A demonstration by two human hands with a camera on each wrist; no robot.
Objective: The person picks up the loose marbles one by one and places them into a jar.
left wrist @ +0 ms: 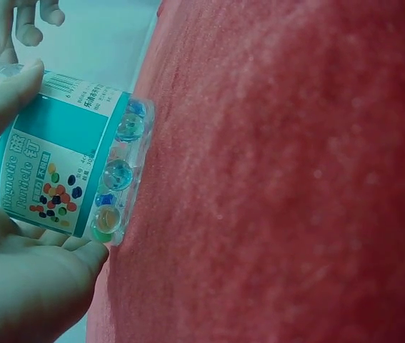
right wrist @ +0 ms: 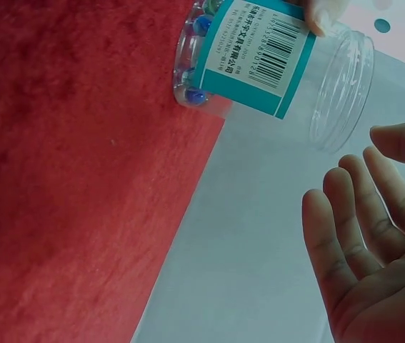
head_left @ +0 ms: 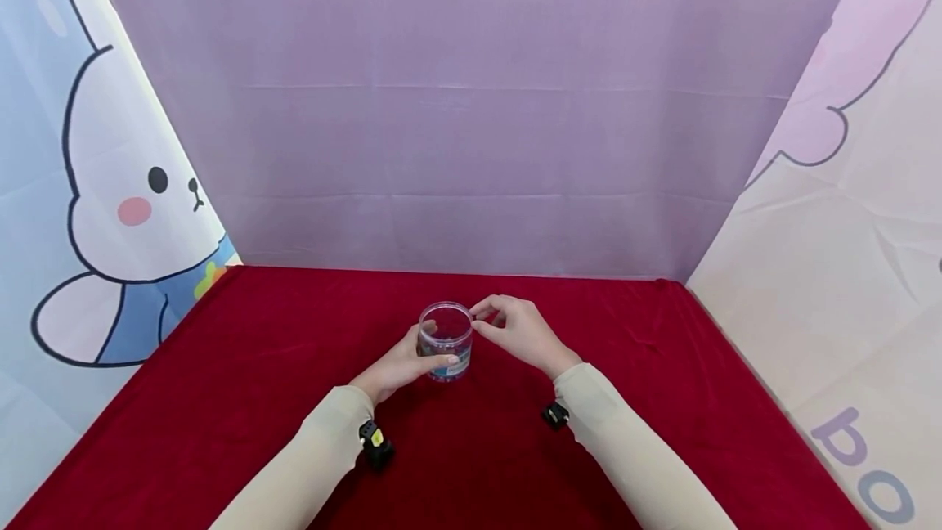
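Observation:
A clear round plastic jar (head_left: 446, 343) with an open top stands upright near the middle of the red table. Its teal and white label (left wrist: 59, 153) reads "Magnetic Particle" and shows a picture of coloured pins. Several glassy blue, green and orange beads (left wrist: 118, 175) lie at the jar's bottom. My left hand (head_left: 405, 362) grips the jar from the left, thumb across its front. At the rim's right side is my right hand (head_left: 519, 332), thumb and fingers loosely bent. In the right wrist view, its fingers (right wrist: 341, 207) are spread beside the jar's mouth, holding nothing.
Red velvety cloth (head_left: 294, 350) covers the table. A plain lilac curtain (head_left: 456, 121) hangs behind it. Printed cloth walls stand on both sides, the left one with a cartoon bear (head_left: 140, 211). Black wrist cameras sit under both sleeves.

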